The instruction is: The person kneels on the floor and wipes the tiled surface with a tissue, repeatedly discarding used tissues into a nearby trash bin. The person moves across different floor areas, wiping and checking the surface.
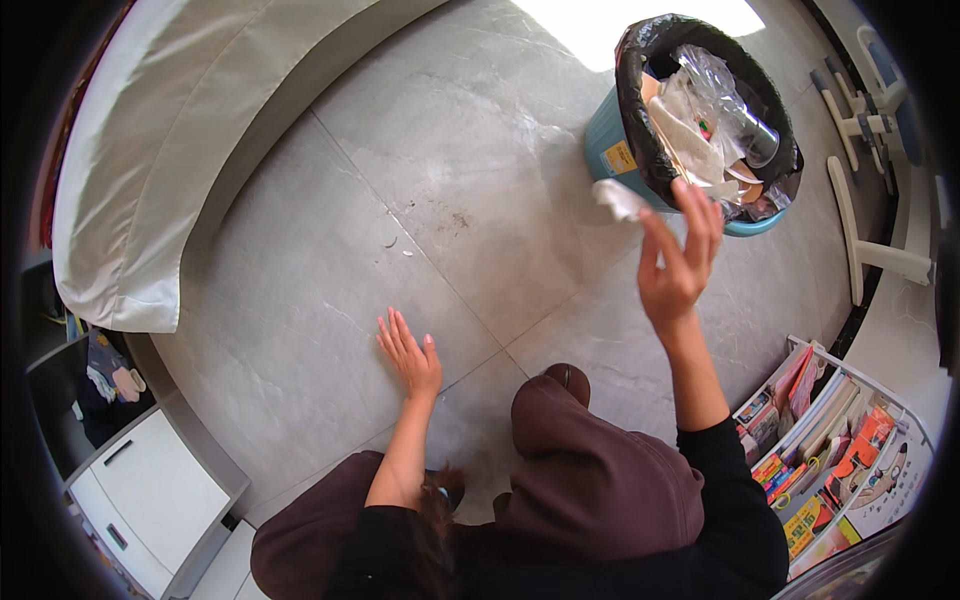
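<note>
My right hand (675, 262) is raised beside the near rim of a blue waste bin (602, 124). A crumpled white tissue (619, 201), blurred, is at its thumb and index fingertips, while the other fingers point up toward the bin. A black plastic liner (636, 105) is folded over the bin's rim. Inside are a clear plastic cup (761, 141), clear wrapping and used paper (694, 139). My left hand (412, 364) holds nothing and is stretched out palm down over the grey tiled floor (322, 247); whether it touches the tiles is unclear.
Small scraps (407, 253) and brown crumbs (459, 220) lie on the floor. A pale fabric cover (172, 135) hangs at upper left, above a white drawer cabinet (157, 480). At right are a rack of books (825, 442) and white furniture legs (847, 232).
</note>
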The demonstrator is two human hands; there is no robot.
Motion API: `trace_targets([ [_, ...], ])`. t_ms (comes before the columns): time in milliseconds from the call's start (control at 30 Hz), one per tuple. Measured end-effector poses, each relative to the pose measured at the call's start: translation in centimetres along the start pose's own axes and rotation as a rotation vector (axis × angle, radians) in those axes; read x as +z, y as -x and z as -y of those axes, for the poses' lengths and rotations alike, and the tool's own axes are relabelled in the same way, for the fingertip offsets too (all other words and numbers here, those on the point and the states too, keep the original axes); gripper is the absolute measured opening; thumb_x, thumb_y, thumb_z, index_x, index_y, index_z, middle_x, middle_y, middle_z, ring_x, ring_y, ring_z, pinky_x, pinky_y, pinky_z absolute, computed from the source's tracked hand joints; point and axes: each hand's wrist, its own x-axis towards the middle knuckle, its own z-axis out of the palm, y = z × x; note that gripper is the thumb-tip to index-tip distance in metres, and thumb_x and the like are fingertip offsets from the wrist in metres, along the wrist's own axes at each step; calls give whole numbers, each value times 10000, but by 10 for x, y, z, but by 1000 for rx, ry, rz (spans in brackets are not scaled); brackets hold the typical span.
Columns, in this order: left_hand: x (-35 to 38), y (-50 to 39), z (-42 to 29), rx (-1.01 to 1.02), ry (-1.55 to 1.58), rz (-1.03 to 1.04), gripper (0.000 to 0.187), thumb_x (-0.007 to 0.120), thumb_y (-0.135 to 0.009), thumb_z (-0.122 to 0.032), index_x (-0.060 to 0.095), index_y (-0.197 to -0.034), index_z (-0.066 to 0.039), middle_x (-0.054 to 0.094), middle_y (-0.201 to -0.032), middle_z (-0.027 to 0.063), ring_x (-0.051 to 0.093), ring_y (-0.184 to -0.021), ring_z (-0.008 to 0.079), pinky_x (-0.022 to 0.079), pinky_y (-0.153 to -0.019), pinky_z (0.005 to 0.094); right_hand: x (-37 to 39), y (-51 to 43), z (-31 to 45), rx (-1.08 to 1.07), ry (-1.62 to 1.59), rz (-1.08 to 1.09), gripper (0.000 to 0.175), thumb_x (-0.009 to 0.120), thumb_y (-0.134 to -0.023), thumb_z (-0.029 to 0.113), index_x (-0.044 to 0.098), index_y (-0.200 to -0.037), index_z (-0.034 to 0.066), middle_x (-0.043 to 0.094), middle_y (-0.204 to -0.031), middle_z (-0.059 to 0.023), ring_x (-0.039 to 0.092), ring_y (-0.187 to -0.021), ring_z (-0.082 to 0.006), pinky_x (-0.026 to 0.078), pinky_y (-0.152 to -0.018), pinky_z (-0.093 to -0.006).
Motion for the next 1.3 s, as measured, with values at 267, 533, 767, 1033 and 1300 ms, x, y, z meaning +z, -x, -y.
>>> trace_targets([
  [267,1,-2,1,-77,-30,88,612,412,-923,-239,204,-1448,-6,153,-1528,159,85,-1416,349,57,-1134,495,202,31,-33,150,-349,176,377,496,-779,-81,617,-1112,48,618,-1145,-153,619,-983,-316,515,-831,-361],
  [533,12,-13,-10,-109,-20,193,588,400,-947,-235,194,-1457,-28,75,-1531,202,51,-1417,359,58,-1134,482,281,41,13,179,-231,300,494,384,-773,-112,470,-1259,-91,411,-1383,-230,326,-1336,-345,218,-1127,-424],
  [767,-3,-4,5,-142,93,203,587,456,-920,-186,245,-1447,-39,187,-1517,166,131,-1409,339,94,-1136,471,245,86,117,102,-925,460,572,388,-684,-174,621,-1153,56,564,-1247,-163,485,-1231,-300,375,-1043,-387],
  [1033,-36,96,23,-402,26,-103,571,441,-900,-145,263,-1413,32,260,-1486,158,168,-1390,373,145,-1117,485,271,51,-124,276,-194,251,480,514,-692,-53,644,-1145,39,566,-1242,-199,510,-1191,-336,378,-1035,-356],
  [1300,-25,143,0,-601,12,-47,575,440,-889,-132,266,-1413,30,252,-1489,159,154,-1394,370,118,-1126,482,255,84,35,-77,-539,356,567,418,-715,-110,556,-1243,42,501,-1330,-157,421,-1286,-291,318,-1081,-359],
])
